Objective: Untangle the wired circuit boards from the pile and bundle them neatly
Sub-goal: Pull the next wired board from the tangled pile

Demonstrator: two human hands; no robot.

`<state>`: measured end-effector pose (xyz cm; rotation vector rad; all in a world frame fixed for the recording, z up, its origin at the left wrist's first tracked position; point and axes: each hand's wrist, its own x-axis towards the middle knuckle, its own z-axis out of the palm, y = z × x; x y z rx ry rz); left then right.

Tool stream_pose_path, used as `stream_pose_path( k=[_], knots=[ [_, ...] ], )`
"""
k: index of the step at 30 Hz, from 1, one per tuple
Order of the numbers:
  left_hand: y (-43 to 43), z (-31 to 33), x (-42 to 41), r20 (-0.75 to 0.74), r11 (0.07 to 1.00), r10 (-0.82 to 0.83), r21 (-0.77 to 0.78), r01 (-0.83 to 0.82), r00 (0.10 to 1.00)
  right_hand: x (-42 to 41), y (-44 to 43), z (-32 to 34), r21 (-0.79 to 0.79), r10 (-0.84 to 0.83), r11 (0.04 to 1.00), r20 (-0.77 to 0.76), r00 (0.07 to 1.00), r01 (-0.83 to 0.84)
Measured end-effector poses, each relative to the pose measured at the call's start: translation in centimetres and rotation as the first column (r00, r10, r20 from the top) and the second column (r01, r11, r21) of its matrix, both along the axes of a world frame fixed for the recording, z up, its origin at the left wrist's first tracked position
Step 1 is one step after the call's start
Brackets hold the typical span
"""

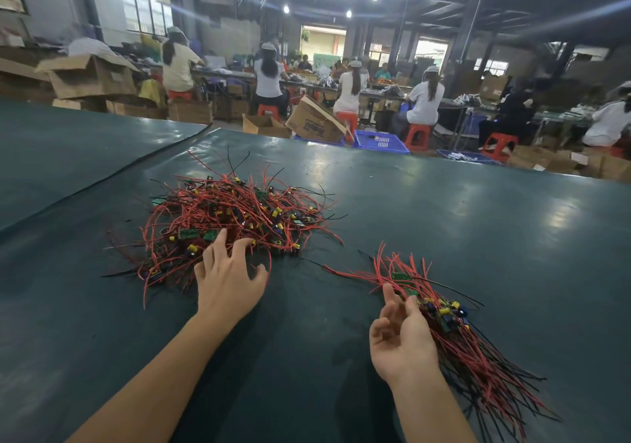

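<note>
A tangled pile of small green circuit boards with red and black wires (235, 217) lies on the dark green table (444, 220), left of centre. My left hand (227, 278) rests at the pile's near edge, fingers spread, tips among the wires, holding nothing that I can see. To the right lies a sorted bundle of boards (444, 312) with wires aligned, running toward the near right. My right hand (403, 336) is palm up beside that bundle, fingers apart, thumb and fingertips touching its boards without gripping.
The table's far edge (341, 143) runs across the middle of the view. Beyond it sit cardboard boxes (316, 121), blue crates (379, 142), red stools and several seated workers at benches. A seam in the table cover (136, 165) crosses at far left.
</note>
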<state>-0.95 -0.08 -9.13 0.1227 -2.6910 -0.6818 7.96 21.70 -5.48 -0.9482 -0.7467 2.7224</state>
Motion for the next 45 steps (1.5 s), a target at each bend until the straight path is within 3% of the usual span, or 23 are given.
stream_pose_path(
  k=[3,7,12,14,18,24,29,33,37,40,45],
  knots=[
    [-0.2,-0.3,-0.4,0.153,1.000,-0.001,-0.028,0.005,0.988,0.0,0.1,-0.3,-0.045,0.042,0.998,-0.012,0.999,-0.042],
    [-0.2,-0.1,-0.5,0.096,0.999,0.004,0.043,-0.008,0.995,0.2,-0.1,-0.3,-0.094,0.064,0.993,-0.057,0.996,-0.069],
    [-0.2,-0.1,-0.4,0.099,0.999,-0.010,0.035,0.006,0.995,0.3,-0.2,0.4,-0.029,0.020,0.999,-0.142,0.990,-0.025],
    [-0.1,0.0,-0.4,0.046,0.996,-0.020,0.085,0.016,0.999,0.3,-0.3,0.6,0.029,0.009,1.000,-0.165,0.986,-0.004],
    [0.3,0.5,0.1,-0.198,0.979,-0.048,0.183,0.085,0.979,0.2,-0.6,0.5,0.125,0.078,0.991,-0.175,0.982,-0.056],
    [1.4,1.7,1.4,-0.489,0.917,-0.166,0.242,0.316,0.856,0.0,-0.6,0.2,0.205,0.181,0.967,-0.153,0.971,-0.148],
    [2.9,2.4,3.0,-0.641,0.834,-0.285,0.201,0.514,0.713,-0.1,-1.6,-0.2,0.370,0.284,0.901,-0.103,0.953,-0.228],
    [4.8,2.3,4.6,-0.642,0.703,-0.527,0.041,0.711,0.558,-0.2,-2.6,-0.6,0.530,0.379,0.791,-0.033,0.925,-0.305],
    [6.3,1.6,5.6,-0.482,0.551,-0.744,-0.049,0.833,0.463,-0.3,-3.4,-0.9,0.612,0.400,0.731,-0.027,0.916,-0.302],
    [6.2,1.1,5.4,-0.418,0.537,-0.769,-0.012,0.843,0.484,-0.3,-3.3,-1.0,0.638,0.356,0.728,-0.041,0.933,-0.250],
    [5.8,0.8,4.4,-0.346,0.638,-0.614,0.311,0.704,0.709,-0.3,-3.2,-1.2,0.743,0.298,0.654,-0.078,0.951,-0.144]
  ],
)
